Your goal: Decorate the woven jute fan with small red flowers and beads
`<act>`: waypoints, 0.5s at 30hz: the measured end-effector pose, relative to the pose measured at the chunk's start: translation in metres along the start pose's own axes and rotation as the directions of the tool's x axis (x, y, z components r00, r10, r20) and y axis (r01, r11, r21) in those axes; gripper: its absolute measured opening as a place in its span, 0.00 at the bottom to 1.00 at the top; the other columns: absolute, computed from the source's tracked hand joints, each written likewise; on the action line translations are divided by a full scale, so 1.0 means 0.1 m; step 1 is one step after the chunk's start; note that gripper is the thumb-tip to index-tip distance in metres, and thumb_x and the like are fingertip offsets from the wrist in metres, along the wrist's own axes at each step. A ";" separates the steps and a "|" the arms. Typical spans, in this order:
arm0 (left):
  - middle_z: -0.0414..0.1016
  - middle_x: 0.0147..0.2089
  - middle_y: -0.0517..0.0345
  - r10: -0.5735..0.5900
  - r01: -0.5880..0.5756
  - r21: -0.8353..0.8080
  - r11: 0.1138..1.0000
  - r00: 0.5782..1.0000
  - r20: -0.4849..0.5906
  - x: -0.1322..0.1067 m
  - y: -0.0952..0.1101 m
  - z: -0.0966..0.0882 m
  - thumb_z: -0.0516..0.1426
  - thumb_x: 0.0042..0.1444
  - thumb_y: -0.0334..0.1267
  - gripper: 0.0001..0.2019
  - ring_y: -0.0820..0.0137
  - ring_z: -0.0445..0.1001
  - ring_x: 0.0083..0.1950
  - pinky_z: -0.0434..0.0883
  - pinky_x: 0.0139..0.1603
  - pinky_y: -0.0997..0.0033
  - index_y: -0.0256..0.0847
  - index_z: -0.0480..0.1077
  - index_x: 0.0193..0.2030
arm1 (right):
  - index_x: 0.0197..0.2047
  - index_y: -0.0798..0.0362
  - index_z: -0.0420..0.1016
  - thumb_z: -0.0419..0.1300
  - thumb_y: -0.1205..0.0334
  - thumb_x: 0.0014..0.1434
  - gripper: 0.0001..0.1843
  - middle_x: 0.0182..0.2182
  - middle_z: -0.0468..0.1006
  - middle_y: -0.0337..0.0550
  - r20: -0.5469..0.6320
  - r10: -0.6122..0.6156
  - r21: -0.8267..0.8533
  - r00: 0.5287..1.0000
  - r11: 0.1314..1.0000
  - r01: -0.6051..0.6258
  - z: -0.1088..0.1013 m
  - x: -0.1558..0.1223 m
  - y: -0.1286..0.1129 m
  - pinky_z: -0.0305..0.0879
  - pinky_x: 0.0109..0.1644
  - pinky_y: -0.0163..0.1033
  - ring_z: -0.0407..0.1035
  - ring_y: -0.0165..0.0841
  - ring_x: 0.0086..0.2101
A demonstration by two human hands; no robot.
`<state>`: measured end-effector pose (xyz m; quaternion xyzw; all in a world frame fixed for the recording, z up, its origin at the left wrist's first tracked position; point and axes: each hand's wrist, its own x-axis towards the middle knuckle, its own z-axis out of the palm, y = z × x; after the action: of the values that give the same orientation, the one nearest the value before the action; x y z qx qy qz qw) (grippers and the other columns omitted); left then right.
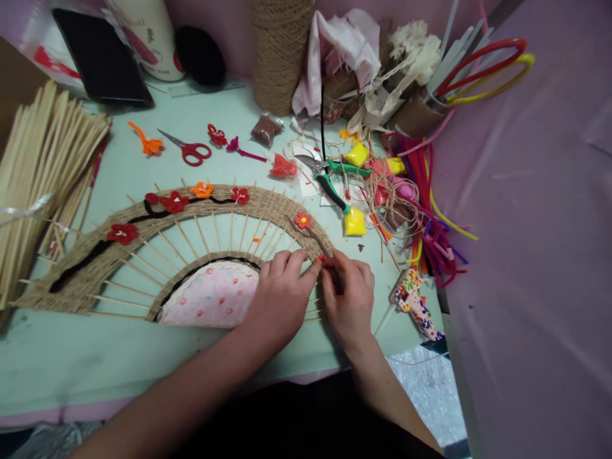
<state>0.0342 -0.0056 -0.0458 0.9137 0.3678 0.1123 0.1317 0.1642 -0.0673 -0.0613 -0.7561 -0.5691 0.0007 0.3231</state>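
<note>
A fan-shaped panel of woven twine [282, 203] on thin sticks lies flat on the table, with a pink patterned cloth half-circle [210, 294] at its inner edge. My left hand [284, 290] reaches across the panel, its thumb and forefinger closed at a small red piece [322, 259] on the right side of the weave. From the other side, my right hand [348, 293] pinches at the same spot, its other fingers curled. Just above them sits a red flower with a yellow centre [303, 220] on a brown stem. Red flowers [174, 201] and an orange flower [203, 190] decorate the upper left along a black branch.
Green-handled pruners [329, 185], red scissors [194, 153] and clay packets [354, 220] lie beyond the panel. A flower-patterned glue gun [415, 303] rests at right. Bundled sticks [43, 172] fill the left; a twine spool [280, 57] and phone [102, 57] stand behind.
</note>
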 end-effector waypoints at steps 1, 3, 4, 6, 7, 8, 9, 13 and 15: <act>0.70 0.55 0.42 0.005 -0.005 0.007 1.000 1.000 -0.002 0.00 0.00 0.00 0.51 0.62 0.31 0.19 0.53 0.65 0.51 0.67 0.43 0.53 0.45 0.70 0.59 | 0.58 0.52 0.68 0.58 0.66 0.63 0.19 0.41 0.79 0.46 -0.012 -0.001 0.003 1.000 1.000 0.001 -0.01 0.00 0.01 0.65 0.48 0.45 0.68 0.38 0.42; 0.70 0.55 0.42 0.012 -0.012 0.014 1.000 1.000 -0.005 0.00 -0.01 0.02 0.52 0.62 0.30 0.19 0.53 0.65 0.51 0.67 0.43 0.53 0.45 0.70 0.59 | 0.58 0.51 0.68 0.57 0.67 0.63 0.19 0.41 0.79 0.46 -0.034 -0.007 0.008 0.999 1.000 0.008 -0.04 -0.01 0.02 0.65 0.48 0.45 0.68 0.38 0.42; 0.70 0.55 0.42 0.015 -0.015 0.015 1.000 1.000 -0.008 -0.01 -0.02 0.02 0.52 0.62 0.30 0.19 0.53 0.65 0.51 0.67 0.43 0.53 0.45 0.70 0.59 | 0.57 0.51 0.68 0.57 0.67 0.63 0.19 0.40 0.79 0.45 -0.042 -0.017 0.012 0.999 1.000 0.018 -0.04 -0.02 0.02 0.65 0.48 0.45 0.68 0.37 0.42; 0.71 0.54 0.43 0.021 -0.021 0.012 1.000 1.000 -0.017 -0.01 -0.03 0.04 0.52 0.62 0.31 0.19 0.53 0.64 0.51 0.67 0.44 0.53 0.45 0.70 0.59 | 0.56 0.51 0.69 0.58 0.69 0.63 0.18 0.39 0.80 0.45 -0.047 -0.054 0.021 0.997 0.998 0.055 -0.05 -0.03 0.03 0.65 0.48 0.44 0.69 0.37 0.42; 0.71 0.54 0.43 0.026 -0.026 0.009 1.000 0.999 -0.026 -0.01 -0.03 0.04 0.52 0.62 0.31 0.18 0.54 0.64 0.51 0.67 0.44 0.54 0.45 0.71 0.58 | 0.55 0.51 0.69 0.58 0.69 0.62 0.17 0.39 0.80 0.44 -0.044 -0.074 0.024 0.996 0.997 0.075 -0.06 -0.03 0.03 0.64 0.48 0.43 0.69 0.36 0.42; 0.71 0.54 0.44 0.031 -0.031 0.002 1.000 0.999 -0.038 -0.01 -0.04 0.05 0.53 0.63 0.32 0.18 0.54 0.64 0.51 0.67 0.44 0.54 0.44 0.71 0.58 | 0.54 0.51 0.70 0.58 0.70 0.62 0.16 0.39 0.81 0.44 -0.040 -0.092 0.026 0.995 0.995 0.093 -0.06 -0.03 0.03 0.64 0.49 0.43 0.69 0.36 0.42; 0.72 0.53 0.44 0.033 -0.034 -0.008 0.999 0.998 -0.052 -0.01 -0.04 0.05 0.52 0.63 0.32 0.17 0.55 0.64 0.51 0.67 0.45 0.56 0.43 0.71 0.57 | 0.53 0.51 0.70 0.59 0.70 0.62 0.16 0.39 0.81 0.44 -0.037 -0.101 0.025 0.994 0.994 0.102 -0.06 -0.04 0.02 0.63 0.49 0.43 0.70 0.36 0.42; 0.73 0.50 0.45 0.012 -0.014 -0.022 1.000 0.995 -0.095 0.00 -0.04 0.04 0.51 0.64 0.32 0.16 0.58 0.64 0.49 0.67 0.47 0.58 0.39 0.72 0.56 | 0.51 0.51 0.71 0.60 0.70 0.61 0.14 0.39 0.82 0.42 -0.082 -0.080 0.013 0.993 0.997 0.081 -0.07 -0.05 0.02 0.60 0.51 0.44 0.71 0.36 0.42; 0.73 0.49 0.45 0.012 -0.011 0.018 1.000 0.997 -0.081 0.01 -0.03 0.04 0.52 0.64 0.32 0.16 0.58 0.64 0.48 0.67 0.46 0.58 0.39 0.72 0.56 | 0.50 0.50 0.71 0.60 0.70 0.61 0.14 0.38 0.82 0.42 -0.094 -0.082 0.008 0.992 0.996 0.083 -0.09 -0.05 0.01 0.60 0.51 0.44 0.71 0.36 0.43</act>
<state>0.0342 -0.0031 -0.0501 0.9116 0.3686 0.1468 0.1079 0.1671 -0.0759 -0.0566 -0.7291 -0.5842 -0.0449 0.3537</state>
